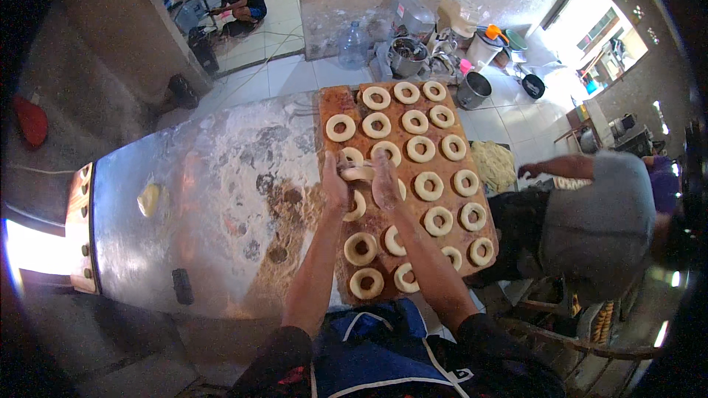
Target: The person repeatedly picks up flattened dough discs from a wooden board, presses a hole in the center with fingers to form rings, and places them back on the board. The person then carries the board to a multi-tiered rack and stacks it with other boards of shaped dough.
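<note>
A pale dough ring [358, 173] is held between my two hands, just above a floured wooden board. My left hand [336, 186] grips its left side, with the fingers curled around it. My right hand [384, 183] has the right side, its fingers pointing away from me. Rows of similar raw dough rings lie flat on the brown board [334, 102]. One of them, a dough ring [361, 248], sits nearer to me than my hands. My forearms and hands hide parts of several rings.
Left of the board, a metal-topped table [140, 250] carries scattered flour, a small dough lump [149, 200] and a dark block [181, 286]. A large dough mass [493, 166] lies beyond the board's right edge. A co-worker [601, 225] stands at right; another person [240, 4] crouches far off. Pots [408, 57] stand behind.
</note>
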Motion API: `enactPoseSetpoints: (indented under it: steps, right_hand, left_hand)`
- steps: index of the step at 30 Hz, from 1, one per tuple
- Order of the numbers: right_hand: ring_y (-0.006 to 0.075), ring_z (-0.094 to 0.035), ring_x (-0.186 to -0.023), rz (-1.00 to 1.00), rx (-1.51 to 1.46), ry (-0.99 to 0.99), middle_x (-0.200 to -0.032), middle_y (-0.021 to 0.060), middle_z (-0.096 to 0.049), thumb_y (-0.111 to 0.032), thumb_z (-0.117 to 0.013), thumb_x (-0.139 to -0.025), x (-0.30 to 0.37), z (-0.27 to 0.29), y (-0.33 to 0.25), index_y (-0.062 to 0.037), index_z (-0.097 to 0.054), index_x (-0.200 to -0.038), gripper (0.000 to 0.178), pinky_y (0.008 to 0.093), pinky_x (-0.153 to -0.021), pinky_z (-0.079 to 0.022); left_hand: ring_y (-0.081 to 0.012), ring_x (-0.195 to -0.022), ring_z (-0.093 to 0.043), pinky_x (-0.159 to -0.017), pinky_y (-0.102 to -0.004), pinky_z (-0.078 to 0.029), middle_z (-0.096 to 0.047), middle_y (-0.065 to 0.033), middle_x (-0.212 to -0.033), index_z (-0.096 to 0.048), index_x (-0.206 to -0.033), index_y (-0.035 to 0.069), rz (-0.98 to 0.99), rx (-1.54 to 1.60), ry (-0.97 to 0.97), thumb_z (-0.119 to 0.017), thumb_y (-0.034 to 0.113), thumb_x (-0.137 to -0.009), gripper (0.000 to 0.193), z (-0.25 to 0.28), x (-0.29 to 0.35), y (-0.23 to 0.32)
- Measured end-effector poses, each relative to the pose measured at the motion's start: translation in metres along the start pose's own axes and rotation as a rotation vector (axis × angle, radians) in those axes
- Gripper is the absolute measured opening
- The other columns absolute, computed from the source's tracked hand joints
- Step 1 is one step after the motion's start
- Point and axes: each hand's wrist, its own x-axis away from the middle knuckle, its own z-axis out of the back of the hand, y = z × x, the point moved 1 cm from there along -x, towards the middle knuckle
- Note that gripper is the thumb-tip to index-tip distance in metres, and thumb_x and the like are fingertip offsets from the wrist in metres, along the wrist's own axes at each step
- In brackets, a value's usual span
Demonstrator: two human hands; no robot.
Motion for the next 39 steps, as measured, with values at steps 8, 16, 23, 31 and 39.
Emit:
enactPoseSetpoints:
  steps: [8, 16, 23, 31, 39]
  right_hand:
    - [0.0135, -0.046, -0.072, -0.093, 0.175, -0.097, -0.079, 0.0048, -0.051, -0.055, -0.034, -0.101, -0.069, 0.031, 0.015, 0.0008, -0.052, -0.088, 0.060, 0.0333, -0.065, -0.042]
    - [0.0126, -0.029, -0.052, 0.018, 0.288, -0.184, -0.050, -0.0011, -0.029, -0.064, -0.039, -0.096, -0.133, 0.018, 0.001, -0.0029, -0.038, -0.057, 0.072, 0.0378, -0.046, -0.025]
    - [0.0199, -0.060, -0.069, 0.157, 0.247, -0.250, -0.068, 0.0109, -0.060, -0.027, -0.077, -0.076, -0.209, -0.007, -0.023, 0.0041, -0.065, -0.084, 0.035, 0.0348, -0.066, -0.049]
    - [0.0434, -0.048, -0.124, 0.287, 0.807, -0.080, -0.133, 0.0311, -0.047, -0.032, -0.070, -0.084, -0.182, 0.030, 0.006, 0.0109, -0.037, -0.136, 0.075, 0.0469, -0.100, -0.043]
    - [0.0217, -0.055, -0.081, -0.055, 0.605, 0.375, -0.091, 0.0107, -0.057, -0.015, -0.061, -0.094, -0.002, 0.240, -0.009, -0.0010, -0.051, -0.125, 0.036, 0.0360, -0.073, -0.046]
  left_hand:
    - [-0.0119, -0.070, -0.049, -0.067, -0.0330, -0.044, -0.052, 0.0002, -0.075, -0.053, -0.081, 0.007, -0.123, -0.123, 0.022, -0.041, 0.042, -0.103, 0.043, -0.030, -0.058, -0.028]
    - [-0.0203, -0.082, -0.056, -0.079, -0.0376, -0.046, -0.055, -0.0075, -0.090, -0.053, -0.095, 0.006, -0.225, -0.470, 0.037, -0.034, 0.041, -0.102, 0.040, -0.032, -0.120, -0.034]
    - [-0.0349, -0.092, -0.064, -0.082, -0.0481, -0.051, -0.056, -0.0199, -0.112, -0.054, -0.112, 0.002, -0.124, -0.438, 0.333, -0.047, 0.043, -0.096, 0.045, -0.005, -0.235, -0.025]
    - [-0.0396, -0.092, -0.061, -0.083, -0.0482, -0.048, -0.067, -0.0201, -0.091, -0.068, -0.096, 0.003, -0.416, -1.355, 0.060, -0.067, 0.034, -0.085, 0.034, 0.018, -0.280, -0.027]
    - [-0.0332, -0.088, -0.065, -0.080, -0.0438, -0.050, -0.069, -0.0157, -0.091, -0.071, -0.095, 0.004, -0.443, -1.271, -0.128, -0.078, 0.030, -0.077, 0.033, 0.009, -0.266, -0.022]
